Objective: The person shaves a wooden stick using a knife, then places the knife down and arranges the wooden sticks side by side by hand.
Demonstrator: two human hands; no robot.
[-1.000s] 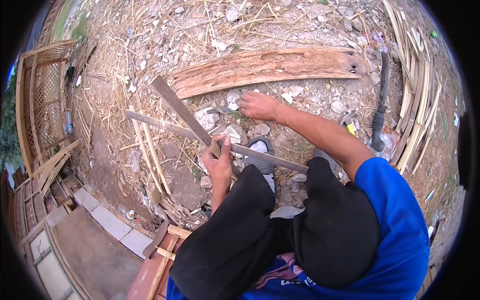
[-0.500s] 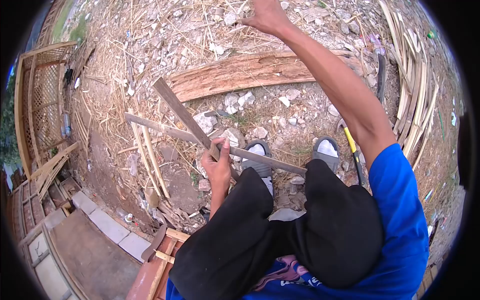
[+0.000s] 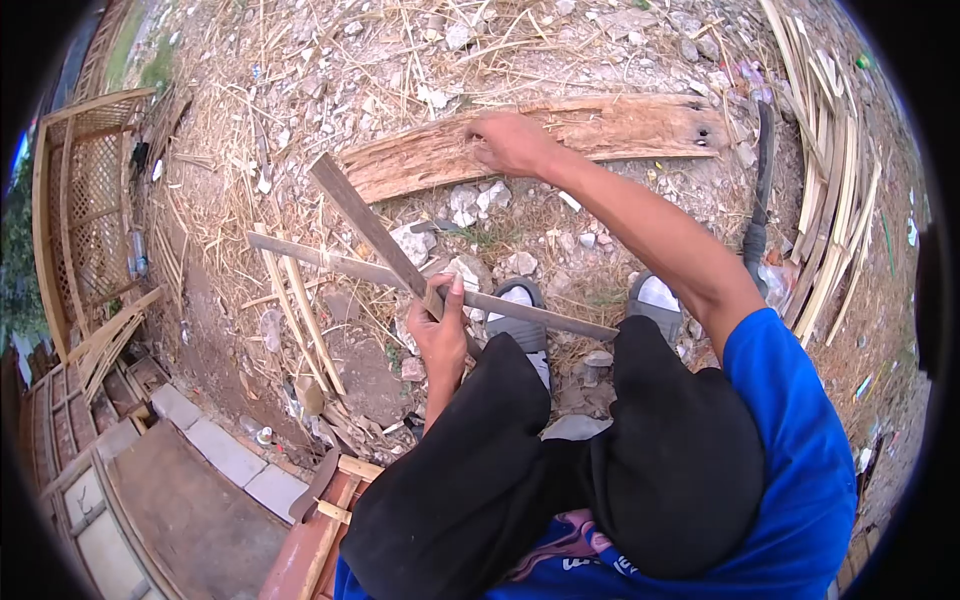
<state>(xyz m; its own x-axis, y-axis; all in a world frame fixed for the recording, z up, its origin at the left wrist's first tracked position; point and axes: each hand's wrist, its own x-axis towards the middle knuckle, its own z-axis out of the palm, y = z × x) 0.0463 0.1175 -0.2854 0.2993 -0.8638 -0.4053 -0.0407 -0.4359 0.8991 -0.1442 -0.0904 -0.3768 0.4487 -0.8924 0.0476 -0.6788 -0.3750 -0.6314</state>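
Observation:
My left hand (image 3: 440, 335) is closed around two narrow wooden slats where they cross, its thumb on top. The darker slat (image 3: 365, 225) slants up to the left. The other slat (image 3: 545, 318) runs crosswise, its right end at my right knee. My right hand (image 3: 512, 146) hovers over a weathered, rough plank (image 3: 600, 130) lying on the ground. Its fingers are loosely bent and partly hidden, and I see nothing held in them; contact with the plank cannot be made out.
Long thin wood strips (image 3: 835, 190) are piled at the right, beside a dark hose-like piece (image 3: 762, 180). Two pale strips (image 3: 310, 325) lie left of my hand. Rubble and straw surround my sandals (image 3: 516, 300). A lattice frame (image 3: 95, 200) stands at far left.
My right hand has come back from the top edge, down and slightly left, to above the plank. The forearm now covers the yellow-handled hammer. My left hand still holds the crossed slats.

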